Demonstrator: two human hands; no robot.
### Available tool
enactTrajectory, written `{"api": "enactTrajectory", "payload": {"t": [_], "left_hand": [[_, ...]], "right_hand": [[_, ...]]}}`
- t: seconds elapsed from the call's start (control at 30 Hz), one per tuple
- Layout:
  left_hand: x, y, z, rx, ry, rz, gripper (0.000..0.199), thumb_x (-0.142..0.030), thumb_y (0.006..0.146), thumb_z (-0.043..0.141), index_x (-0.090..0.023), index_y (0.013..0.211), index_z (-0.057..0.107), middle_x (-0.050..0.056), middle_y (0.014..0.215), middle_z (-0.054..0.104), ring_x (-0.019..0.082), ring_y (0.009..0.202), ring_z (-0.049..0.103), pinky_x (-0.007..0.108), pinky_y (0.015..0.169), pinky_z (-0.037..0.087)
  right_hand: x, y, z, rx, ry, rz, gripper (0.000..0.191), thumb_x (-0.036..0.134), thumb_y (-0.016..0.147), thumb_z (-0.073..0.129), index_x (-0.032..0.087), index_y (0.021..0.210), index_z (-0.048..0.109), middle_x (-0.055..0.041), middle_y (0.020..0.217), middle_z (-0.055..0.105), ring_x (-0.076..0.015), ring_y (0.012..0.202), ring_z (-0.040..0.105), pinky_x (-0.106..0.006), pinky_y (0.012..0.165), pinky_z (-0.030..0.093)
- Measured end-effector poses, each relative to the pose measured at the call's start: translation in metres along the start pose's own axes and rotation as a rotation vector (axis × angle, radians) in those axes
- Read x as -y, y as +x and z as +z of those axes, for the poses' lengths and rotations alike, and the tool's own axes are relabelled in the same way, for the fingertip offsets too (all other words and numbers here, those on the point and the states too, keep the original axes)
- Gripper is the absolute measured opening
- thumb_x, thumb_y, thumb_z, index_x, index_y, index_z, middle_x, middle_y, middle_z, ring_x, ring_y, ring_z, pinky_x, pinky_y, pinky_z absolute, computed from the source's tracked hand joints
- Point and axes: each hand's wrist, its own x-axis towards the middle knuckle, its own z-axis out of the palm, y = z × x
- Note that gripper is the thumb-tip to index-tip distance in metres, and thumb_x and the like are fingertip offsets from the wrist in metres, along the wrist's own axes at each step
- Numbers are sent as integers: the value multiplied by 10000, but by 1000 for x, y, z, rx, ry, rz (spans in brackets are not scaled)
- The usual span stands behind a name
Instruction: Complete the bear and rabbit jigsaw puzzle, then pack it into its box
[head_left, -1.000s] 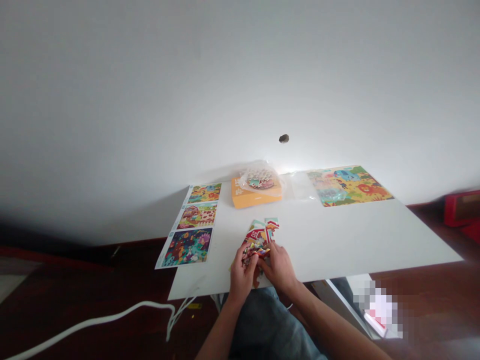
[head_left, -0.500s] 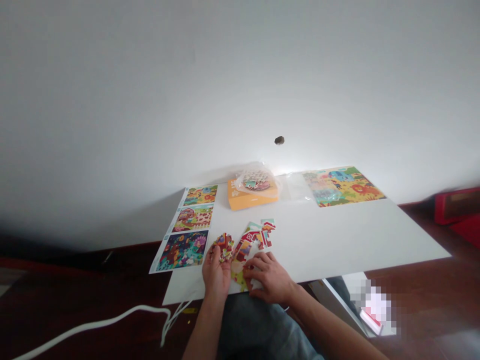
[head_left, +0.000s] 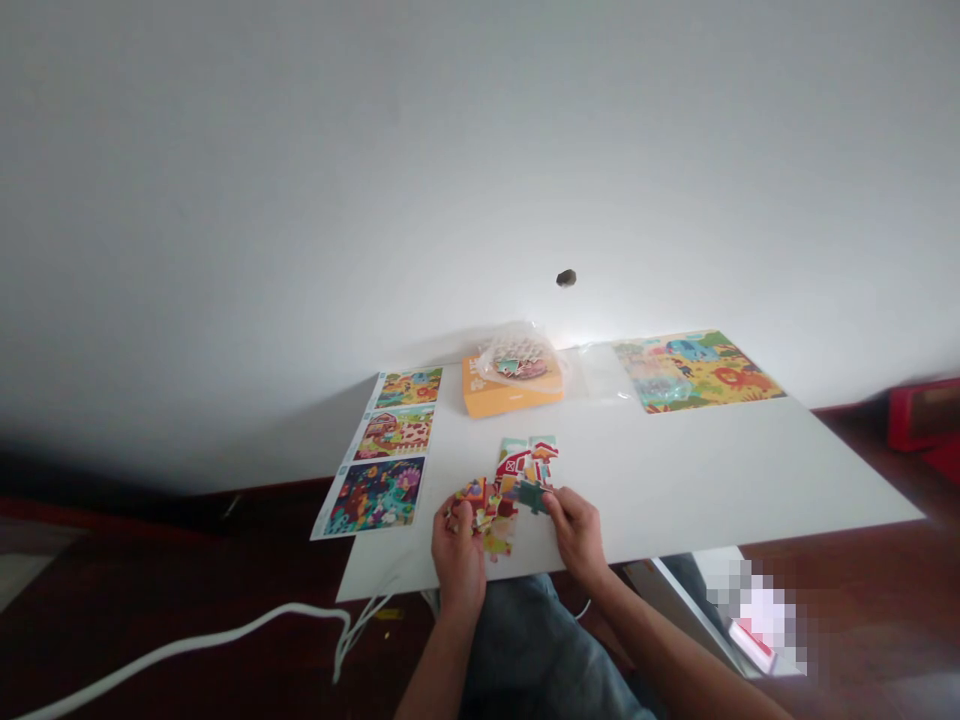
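Note:
My left hand (head_left: 459, 560) is closed around a bunch of colourful puzzle pieces (head_left: 474, 500) near the table's front edge. Between thumb and fingers, my right hand (head_left: 579, 530) pinches a dark green puzzle piece (head_left: 532, 496), held over the partly joined puzzle. That joined part (head_left: 513, 465) lies on the white table (head_left: 660, 470) and shows a red barn; the hands and held pieces hide some of it. A small section (head_left: 544, 450) with red and teal parts sits at its upper right.
A picture sheet (head_left: 386, 492) lies at the left. Farther back, an orange box (head_left: 514, 400) bears a clear bag of pieces (head_left: 517, 360). A lion-and-elephant picture (head_left: 712, 375) is at the back right. White cables (head_left: 225, 640) hang lower left.
My right hand has lifted from the joined puzzle and moved right, now holding the dark green piece. My left hand has shifted right with its bunch. The view has moved slightly.

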Motion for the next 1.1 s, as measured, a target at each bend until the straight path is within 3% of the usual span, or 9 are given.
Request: {"api": "enactTrajectory", "payload": {"t": [0.07,0.13,0.27,0.4,0.53,0.67,0.77,1.0,1.1], "left_hand": [[7,-6,2,31,192,76,430,-370,765,686,-208,1147,573,71,1003,667,198,880,666,316,762,545],[11,-8,0,84,332,154,460,-344,772,677,-214,1198,560,88,1086,649,212,967,644,322,848,519],[13,-5,-8,179,325,172,472,-322,790,647,-219,1239,545,100,1225,601,226,1105,589,325,957,465],[7,-5,-10,252,219,62,479,-444,859,543,-231,1287,512,99,1296,560,239,1148,570,327,927,491],[5,-7,-5,276,163,18,627,-339,736,730,-232,1303,486,108,1243,598,246,1095,611,330,904,509],[5,-3,1,155,-90,-72,532,-249,713,751,-226,1201,539,106,1197,628,247,1029,647,359,846,540],[-1,0,2,159,-237,-121,492,-190,690,755,-210,1146,570,98,1152,654,244,971,669,357,800,560],[-10,2,-9,201,-349,-148,477,-146,722,714,-233,1167,563,90,1208,638,250,1013,657,350,778,574],[-10,1,-11,225,-329,-163,495,-162,720,724,-233,1179,551,101,1218,630,254,1000,662,361,777,574]], "right_hand": [[-3,-2,-1,5,10,-36,324,356,946,466,180,811,703,-14,663,562,-122,604,512,-236,585,436],[-4,-5,1,99,-31,-159,254,342,937,492,241,1034,704,-37,830,627,-148,754,565,-257,695,472],[-2,-8,8,275,-247,-345,327,337,929,508,374,1244,588,-38,951,613,-175,860,538,-295,750,474],[3,-7,10,282,-359,-319,349,356,938,482,382,1279,553,-51,961,565,-174,845,525,-291,726,480],[15,-4,5,322,-408,-300,407,368,917,504,371,1324,503,-75,1076,521,-210,963,505,-333,788,484],[23,-1,2,446,-461,-348,767,510,761,650,286,1434,358,-110,1249,476,-301,1117,418,-487,949,396],[23,1,1,540,-488,-351,954,609,673,679,262,1468,282,-113,1313,472,-338,1175,369,-544,1013,293],[19,5,-5,680,-409,-434,951,567,654,705,243,1453,305,-82,1346,500,-283,1224,377,-500,1110,113],[22,6,-6,671,-377,-491,776,526,682,694,287,1373,433,-55,1337,516,-276,1201,410,-528,1105,100]]}}
